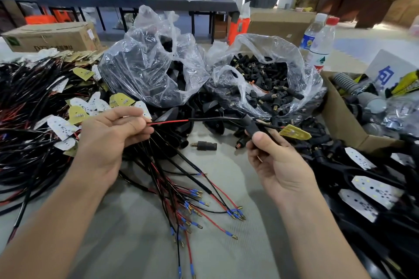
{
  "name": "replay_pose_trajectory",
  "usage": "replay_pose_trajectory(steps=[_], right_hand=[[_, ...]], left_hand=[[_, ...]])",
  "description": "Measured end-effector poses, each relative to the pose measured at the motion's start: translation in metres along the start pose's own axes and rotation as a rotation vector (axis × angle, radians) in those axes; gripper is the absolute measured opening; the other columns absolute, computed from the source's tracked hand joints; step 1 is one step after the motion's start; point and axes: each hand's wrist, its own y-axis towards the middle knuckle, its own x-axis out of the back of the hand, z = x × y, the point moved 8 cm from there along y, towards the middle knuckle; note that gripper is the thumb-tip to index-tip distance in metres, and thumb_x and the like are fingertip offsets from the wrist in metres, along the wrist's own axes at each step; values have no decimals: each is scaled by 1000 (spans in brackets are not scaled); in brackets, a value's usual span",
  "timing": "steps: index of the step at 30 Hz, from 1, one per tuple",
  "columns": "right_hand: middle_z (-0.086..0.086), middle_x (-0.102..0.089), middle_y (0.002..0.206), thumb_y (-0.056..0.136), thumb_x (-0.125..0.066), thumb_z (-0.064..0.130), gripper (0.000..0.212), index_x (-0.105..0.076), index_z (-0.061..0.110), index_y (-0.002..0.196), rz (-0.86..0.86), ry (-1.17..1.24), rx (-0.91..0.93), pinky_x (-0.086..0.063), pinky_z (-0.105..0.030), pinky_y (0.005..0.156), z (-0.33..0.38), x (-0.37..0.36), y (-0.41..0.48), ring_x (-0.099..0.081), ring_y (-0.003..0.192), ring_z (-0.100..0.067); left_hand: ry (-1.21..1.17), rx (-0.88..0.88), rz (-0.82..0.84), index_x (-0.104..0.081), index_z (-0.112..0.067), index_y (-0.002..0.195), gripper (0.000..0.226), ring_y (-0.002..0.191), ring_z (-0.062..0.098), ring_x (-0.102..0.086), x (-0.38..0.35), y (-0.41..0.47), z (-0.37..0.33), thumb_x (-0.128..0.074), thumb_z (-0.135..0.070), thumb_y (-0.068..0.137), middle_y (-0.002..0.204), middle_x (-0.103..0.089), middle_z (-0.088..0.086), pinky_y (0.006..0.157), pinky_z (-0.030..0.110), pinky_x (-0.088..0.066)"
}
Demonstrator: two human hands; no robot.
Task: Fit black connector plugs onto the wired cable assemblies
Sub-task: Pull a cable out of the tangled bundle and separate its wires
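Cable pile (27, 102) beyond left edge.

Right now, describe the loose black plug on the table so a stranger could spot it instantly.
Find the clear bag heaped with black plugs at the back of the grey table. Come toward the viewer to the bare patch between the left hand and right hand: the loose plug lies there on its side. It alone touches no wire or heap, brass pin pointing left.
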Motion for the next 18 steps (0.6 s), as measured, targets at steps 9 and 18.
replay_pose_trajectory(steps=[9,18], right_hand=[[-13,-76,94,61,-74,1,27,-77,6,88,-32,174,-65,-58,-21,61,5,13,3,-76,80,-21],[-5,-76,90,64,-72,-7,34,-81,15,88,119,88,99,-60,-26,70,23,9,5,-72,83,-17]], left_hand=[[34,39,-102,-74,-14,88,26,61,12,-73,36,11,1,-63,9,89,70,-76,0,61,20,-60],[657,-199,-323,-77,-36,78,23,68,10,-70,31,-4,-25,-69,-14,81,77,-76,-5,64,28,-55]])
